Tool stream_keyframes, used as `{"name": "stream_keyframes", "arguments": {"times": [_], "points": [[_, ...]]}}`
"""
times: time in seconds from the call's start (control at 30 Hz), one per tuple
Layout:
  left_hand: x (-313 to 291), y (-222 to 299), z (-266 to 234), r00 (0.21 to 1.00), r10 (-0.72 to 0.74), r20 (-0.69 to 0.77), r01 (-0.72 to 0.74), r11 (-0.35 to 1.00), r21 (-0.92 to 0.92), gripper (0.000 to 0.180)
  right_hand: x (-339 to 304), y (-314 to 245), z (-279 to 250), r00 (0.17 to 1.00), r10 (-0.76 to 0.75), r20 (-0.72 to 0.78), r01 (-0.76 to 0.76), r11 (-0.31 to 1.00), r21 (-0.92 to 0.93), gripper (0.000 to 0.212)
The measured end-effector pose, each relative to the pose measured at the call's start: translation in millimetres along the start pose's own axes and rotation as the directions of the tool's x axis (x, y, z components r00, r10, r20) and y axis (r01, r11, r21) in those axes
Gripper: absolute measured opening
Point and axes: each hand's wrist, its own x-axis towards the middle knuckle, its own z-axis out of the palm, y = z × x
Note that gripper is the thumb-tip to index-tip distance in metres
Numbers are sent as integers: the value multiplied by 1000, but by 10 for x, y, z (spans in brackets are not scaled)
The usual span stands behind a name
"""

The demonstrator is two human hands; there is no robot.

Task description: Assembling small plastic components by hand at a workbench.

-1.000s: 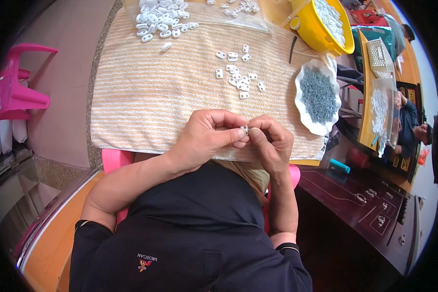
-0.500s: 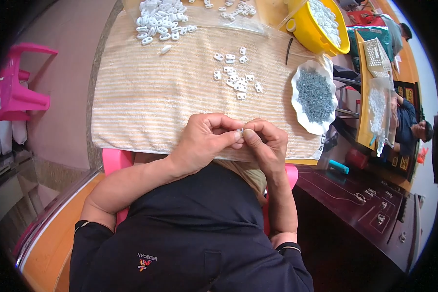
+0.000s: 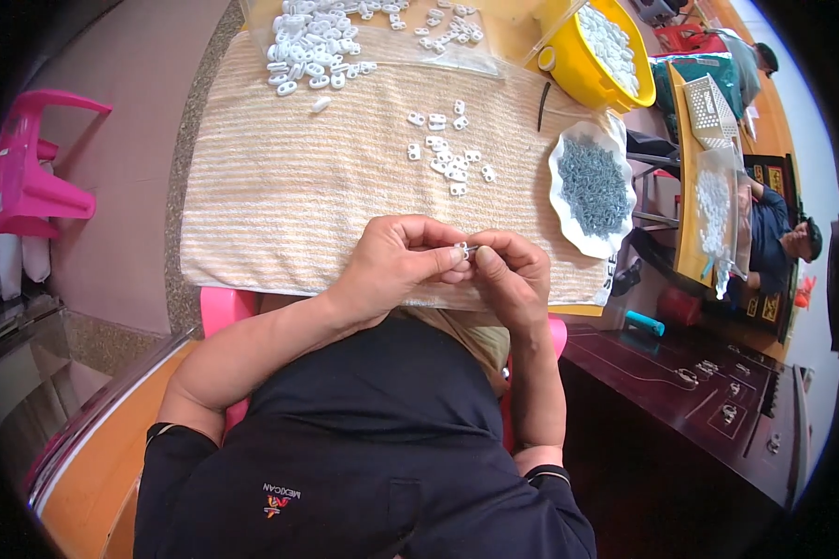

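Above the near edge of the towel, my left hand (image 3: 396, 263) pinches a small white plastic piece (image 3: 463, 250) between thumb and forefinger. My right hand (image 3: 515, 272) is closed beside it, thumb and forefinger gripping a thin metal screw (image 3: 474, 249) whose tip meets the white piece. Farther out on the towel lies a loose group of white two-holed pieces (image 3: 450, 166). To the right of them, a white wavy-edged dish (image 3: 557, 191) holds a heap of grey metal screws (image 3: 594, 191).
A striped towel (image 3: 270, 186) covers the table. White pieces (image 3: 312, 45) are piled on a clear sheet at the far left. A yellow basin (image 3: 569, 61) of white parts stands far right, near a short black strip (image 3: 543, 107). A pink chair (image 3: 37, 182) is left; another person (image 3: 774, 219) sits right.
The two hands' fingertips have drawn slightly apart, and the white piece and the thin metal screw now show between them. The whole view has shifted a little.
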Motion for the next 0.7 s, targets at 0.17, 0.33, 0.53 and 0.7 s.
{"name": "stream_keyframes", "arguments": {"times": [0.17,0.33,0.53,0.7], "points": [[-5,22,0,1000,-15,2,15,999,-29,17,-2,-13,-5,1000,24,10,-25,996,82,18],[8,13,-5,1000,-13,-1,13,1000,-27,18,25,27,-54,999,-7,33,7,1000,13,15],[13,-5,-14,1000,-13,9,13,999,-48,18,14,0,-15,1000,7,25,-7,1000,23,14],[4,3,-6,1000,-19,14,20,998,-59,18,-3,-36,9,1000,5,9,-5,1000,-6,15]]}}
